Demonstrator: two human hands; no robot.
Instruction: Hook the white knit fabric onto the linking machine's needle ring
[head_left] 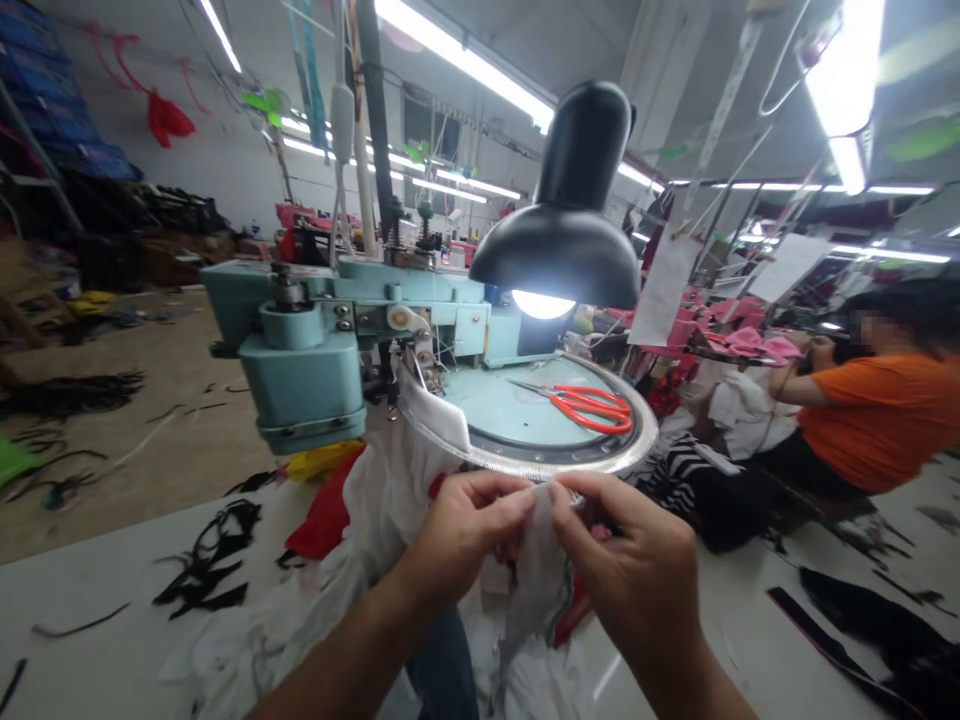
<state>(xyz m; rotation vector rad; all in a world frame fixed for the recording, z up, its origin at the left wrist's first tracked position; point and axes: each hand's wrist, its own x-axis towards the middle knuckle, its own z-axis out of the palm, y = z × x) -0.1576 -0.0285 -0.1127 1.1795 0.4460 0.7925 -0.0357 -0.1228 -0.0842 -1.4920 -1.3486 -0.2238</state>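
Note:
My left hand (476, 520) and my right hand (626, 560) pinch the top edge of a white fabric piece (536, 560), which hangs down between them. Both sets of fingertips are close to the front rim of a round toothed dial (517, 465) on a light-green linking machine (300, 370). A white strip of fabric (442, 420) is fitted on the dial's left side. Red-handled scissors (592, 408) lie on the machine's round plate inside the dial. My fingers hide part of the fabric edge.
A black lamp (562, 245) shines over the plate. White garments (300, 620) and a red cloth (326, 510) are heaped below. Black scraps (214, 560) lie on the floor at left. On the right sits a person in an orange shirt (874, 415).

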